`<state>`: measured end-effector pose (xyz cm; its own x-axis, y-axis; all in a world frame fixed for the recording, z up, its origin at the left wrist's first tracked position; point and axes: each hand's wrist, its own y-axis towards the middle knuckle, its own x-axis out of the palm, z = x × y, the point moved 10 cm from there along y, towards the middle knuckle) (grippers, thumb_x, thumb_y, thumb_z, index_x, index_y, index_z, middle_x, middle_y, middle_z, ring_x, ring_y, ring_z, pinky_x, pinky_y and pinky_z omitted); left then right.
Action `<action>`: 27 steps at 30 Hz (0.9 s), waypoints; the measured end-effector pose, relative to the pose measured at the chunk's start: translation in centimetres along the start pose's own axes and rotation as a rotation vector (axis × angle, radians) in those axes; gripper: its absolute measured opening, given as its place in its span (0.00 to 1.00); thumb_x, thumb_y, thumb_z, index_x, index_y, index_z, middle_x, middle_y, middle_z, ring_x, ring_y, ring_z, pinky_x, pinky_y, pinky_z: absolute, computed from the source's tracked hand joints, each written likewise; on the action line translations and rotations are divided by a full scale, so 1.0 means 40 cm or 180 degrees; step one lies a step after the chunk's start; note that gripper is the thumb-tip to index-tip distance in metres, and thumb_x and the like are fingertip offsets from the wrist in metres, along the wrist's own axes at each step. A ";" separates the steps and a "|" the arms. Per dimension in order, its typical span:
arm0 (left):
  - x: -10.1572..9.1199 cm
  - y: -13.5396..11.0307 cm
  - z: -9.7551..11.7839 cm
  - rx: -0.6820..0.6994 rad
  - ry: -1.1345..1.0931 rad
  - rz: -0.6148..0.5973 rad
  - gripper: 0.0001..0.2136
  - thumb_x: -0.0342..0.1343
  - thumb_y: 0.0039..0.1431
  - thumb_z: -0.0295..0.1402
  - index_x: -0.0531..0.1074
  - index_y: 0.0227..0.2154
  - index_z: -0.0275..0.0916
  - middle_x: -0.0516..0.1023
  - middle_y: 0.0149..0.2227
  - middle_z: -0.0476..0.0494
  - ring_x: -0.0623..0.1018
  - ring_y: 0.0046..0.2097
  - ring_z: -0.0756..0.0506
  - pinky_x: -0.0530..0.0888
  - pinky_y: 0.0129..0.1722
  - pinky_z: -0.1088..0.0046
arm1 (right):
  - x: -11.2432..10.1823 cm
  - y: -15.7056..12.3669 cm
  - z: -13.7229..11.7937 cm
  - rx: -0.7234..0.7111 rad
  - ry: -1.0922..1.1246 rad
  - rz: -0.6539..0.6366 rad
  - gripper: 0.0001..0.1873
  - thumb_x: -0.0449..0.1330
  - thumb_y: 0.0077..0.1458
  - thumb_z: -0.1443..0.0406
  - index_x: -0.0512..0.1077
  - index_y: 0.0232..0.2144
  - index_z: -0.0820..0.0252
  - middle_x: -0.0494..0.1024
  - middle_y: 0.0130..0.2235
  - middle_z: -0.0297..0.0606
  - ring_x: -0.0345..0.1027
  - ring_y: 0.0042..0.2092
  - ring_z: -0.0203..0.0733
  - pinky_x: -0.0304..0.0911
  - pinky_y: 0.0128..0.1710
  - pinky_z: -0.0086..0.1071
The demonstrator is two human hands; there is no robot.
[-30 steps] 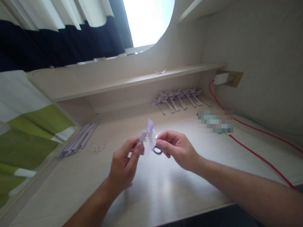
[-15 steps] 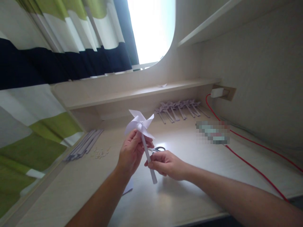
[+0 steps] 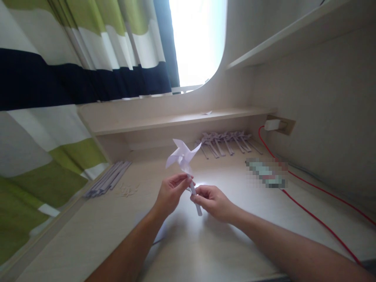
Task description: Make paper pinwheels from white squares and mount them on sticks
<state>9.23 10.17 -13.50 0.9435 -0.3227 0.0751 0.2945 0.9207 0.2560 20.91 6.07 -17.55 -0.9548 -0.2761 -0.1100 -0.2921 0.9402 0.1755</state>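
A white paper pinwheel [image 3: 182,156] on a rolled paper stick stands tilted above the middle of the desk. My left hand [image 3: 173,192] pinches the stick just below the blades. Lower on the same stick, the thumb and fingers of my right hand [image 3: 212,200] are closed around it, and the stick's bottom end pokes out beneath. Scissors lie behind the hands, almost wholly hidden by them.
Several finished pinwheels [image 3: 225,143] lie in a row at the back. Rolled paper sticks [image 3: 108,179] are stacked at left, beside small pale pieces [image 3: 127,190]. A red cable [image 3: 320,223] runs from a white plug [image 3: 272,125] past a blurred-out object [image 3: 266,172]. A low shelf [image 3: 164,122] spans the back.
My left hand has slid down from behind the blades to the stick, leaving the pinwheel's head uncovered. The scissors are now mostly hidden. The view has shifted slightly.
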 end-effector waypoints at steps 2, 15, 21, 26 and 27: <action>-0.002 0.000 0.001 0.0043 0.0027 0.0022 0.15 0.72 0.53 0.44 0.84 0.33 0.36 0.85 0.31 0.41 0.82 0.35 0.45 0.78 0.41 0.68 | 0.000 0.002 0.005 0.0023 -0.0056 0.0003 0.16 0.63 0.60 0.54 0.74 0.31 0.62 0.68 0.27 0.31 0.58 0.29 0.36 0.54 0.31 0.31; -0.074 0.007 -0.006 0.0110 0.0155 0.0617 0.15 0.67 0.58 0.44 0.84 0.36 0.36 0.86 0.35 0.38 0.83 0.39 0.43 0.76 0.40 0.70 | -0.006 -0.005 0.015 0.0301 -0.0712 -0.0130 0.16 0.63 0.61 0.56 0.74 0.26 0.61 0.67 0.22 0.30 0.58 0.24 0.34 0.50 0.25 0.29; -0.096 0.013 -0.028 0.0041 0.0167 0.0849 0.18 0.66 0.56 0.47 0.82 0.39 0.37 0.86 0.35 0.39 0.83 0.37 0.44 0.75 0.38 0.70 | -0.008 -0.008 0.010 0.0284 -0.1067 -0.0127 0.17 0.62 0.61 0.60 0.71 0.22 0.60 0.70 0.23 0.31 0.59 0.26 0.35 0.50 0.27 0.30; -0.080 0.014 -0.034 0.0048 0.0411 0.0730 0.19 0.66 0.55 0.47 0.83 0.40 0.34 0.86 0.34 0.38 0.82 0.35 0.44 0.75 0.38 0.68 | -0.041 0.004 0.033 0.0430 -0.1103 -0.0111 0.14 0.61 0.62 0.61 0.74 0.25 0.61 0.71 0.22 0.30 0.61 0.24 0.34 0.53 0.26 0.28; -0.077 0.014 -0.036 0.0046 0.0475 0.0703 0.19 0.66 0.55 0.47 0.83 0.40 0.34 0.86 0.33 0.39 0.81 0.35 0.44 0.75 0.38 0.68 | -0.058 0.011 0.044 0.0498 -0.1099 -0.0077 0.15 0.61 0.63 0.60 0.75 0.26 0.62 0.71 0.22 0.30 0.61 0.24 0.34 0.54 0.25 0.28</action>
<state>6.73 12.00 -14.98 0.9969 -0.0773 -0.0120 0.0777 0.9616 0.2631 23.08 7.47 -18.96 -0.8652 -0.2401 -0.4402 -0.2769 0.9607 0.0203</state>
